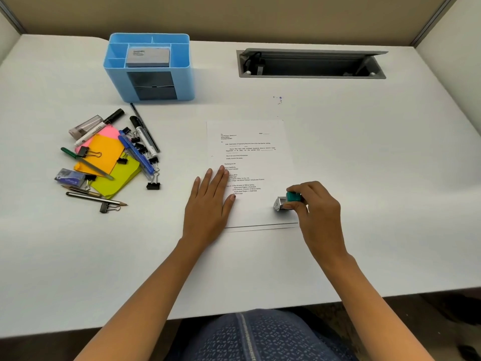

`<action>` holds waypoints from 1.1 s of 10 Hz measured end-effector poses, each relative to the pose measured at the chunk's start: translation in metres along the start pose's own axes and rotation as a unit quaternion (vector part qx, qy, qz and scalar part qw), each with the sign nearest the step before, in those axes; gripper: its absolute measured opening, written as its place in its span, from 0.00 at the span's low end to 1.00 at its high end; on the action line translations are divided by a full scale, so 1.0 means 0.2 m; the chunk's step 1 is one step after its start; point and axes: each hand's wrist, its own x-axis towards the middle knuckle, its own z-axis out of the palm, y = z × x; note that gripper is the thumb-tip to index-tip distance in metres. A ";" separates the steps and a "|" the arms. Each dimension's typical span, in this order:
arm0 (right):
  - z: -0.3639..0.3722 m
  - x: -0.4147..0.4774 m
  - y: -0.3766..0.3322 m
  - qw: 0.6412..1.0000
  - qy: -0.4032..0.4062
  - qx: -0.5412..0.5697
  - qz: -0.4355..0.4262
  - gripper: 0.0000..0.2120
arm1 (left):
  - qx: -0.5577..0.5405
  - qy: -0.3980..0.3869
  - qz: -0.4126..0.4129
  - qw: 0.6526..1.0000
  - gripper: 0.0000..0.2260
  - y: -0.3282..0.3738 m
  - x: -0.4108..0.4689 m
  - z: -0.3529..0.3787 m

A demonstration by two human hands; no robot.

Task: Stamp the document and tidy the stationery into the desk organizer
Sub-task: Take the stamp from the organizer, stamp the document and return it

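Note:
A printed white document [250, 152] lies on the white desk [364, 165] in front of me. My left hand [210, 201] rests flat on the document's lower left part, fingers together. My right hand [315, 204] grips a small stamp [285, 200] with a teal handle and a metal base, pressed on the paper's lower right corner. A light blue desk organizer [149, 69] stands at the back left with a grey stamp pad box [147, 57] in its middle compartment. Loose stationery lies at the left.
The pile at the left holds orange [104, 155], pink and yellow sticky notes [117, 179], black markers [141, 134], a blue pen [135, 152], pencils [96, 198], several binder clips and a staples box [70, 177]. An open grey cable hatch [309, 64] sits at the back right.

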 end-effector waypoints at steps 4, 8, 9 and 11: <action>0.08 0.00 0.03 0.997 0.028 -0.062 -0.030 0.16 | -0.005 0.006 0.001 1.000 0.26 0.00 0.00 0.00; 0.14 0.09 0.06 0.997 0.042 -0.050 -0.044 0.18 | -0.007 0.008 -0.004 1.000 0.25 0.00 0.00 0.00; 0.13 0.03 0.07 0.995 0.055 -0.075 -0.048 0.21 | -0.009 0.008 -0.005 1.000 0.24 0.00 0.01 0.00; 0.13 -0.08 0.07 0.992 0.078 -0.085 -0.054 0.16 | -0.009 0.011 -0.005 1.000 0.25 0.00 0.00 0.00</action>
